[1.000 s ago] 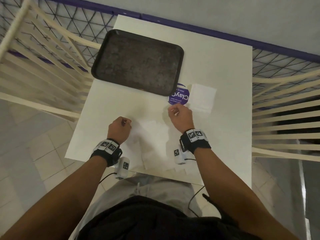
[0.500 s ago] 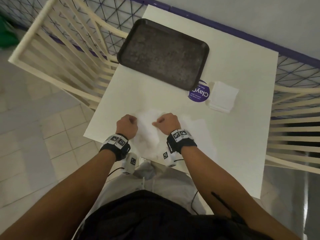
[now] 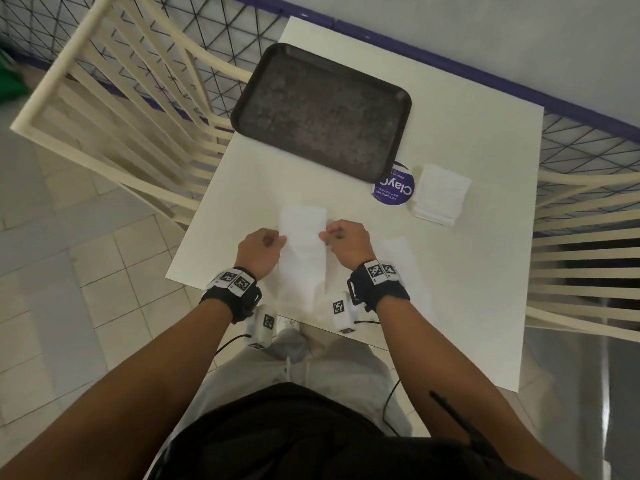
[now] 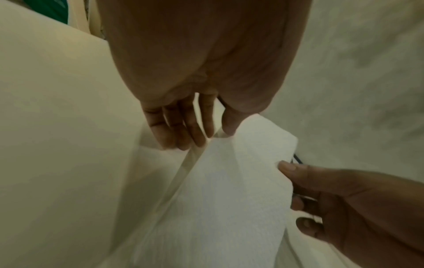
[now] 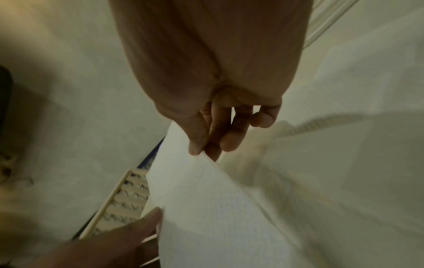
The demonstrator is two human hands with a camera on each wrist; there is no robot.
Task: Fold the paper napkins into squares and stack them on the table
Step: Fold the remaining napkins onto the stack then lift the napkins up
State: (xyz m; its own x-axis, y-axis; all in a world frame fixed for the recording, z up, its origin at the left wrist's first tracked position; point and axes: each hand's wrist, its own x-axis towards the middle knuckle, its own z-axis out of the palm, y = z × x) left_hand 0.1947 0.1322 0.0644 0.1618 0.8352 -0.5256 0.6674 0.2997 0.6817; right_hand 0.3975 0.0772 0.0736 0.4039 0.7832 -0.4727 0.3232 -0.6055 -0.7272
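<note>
A white paper napkin (image 3: 302,244), folded into a long narrow strip, hangs lifted between my hands above the white table (image 3: 467,306). My left hand (image 3: 282,239) pinches its left edge between thumb and fingers; the left wrist view shows the same pinch (image 4: 214,136) on the napkin (image 4: 229,190). On the right edge my right hand (image 3: 325,235) pinches it too, as the right wrist view shows (image 5: 203,152) on the napkin (image 5: 218,208). A stack of folded square napkins (image 3: 440,195) sits at the table's right, beyond my right hand.
A dark tray (image 3: 322,112) lies at the table's far side, with a round purple sticker (image 3: 393,188) beside it. More flat white napkin paper (image 3: 401,268) lies under my right wrist. Cream slatted chairs (image 3: 114,98) stand on both sides.
My hands have come together from wide apart. The napkin that lay spread flat is now doubled into a narrow strip and raised off the table.
</note>
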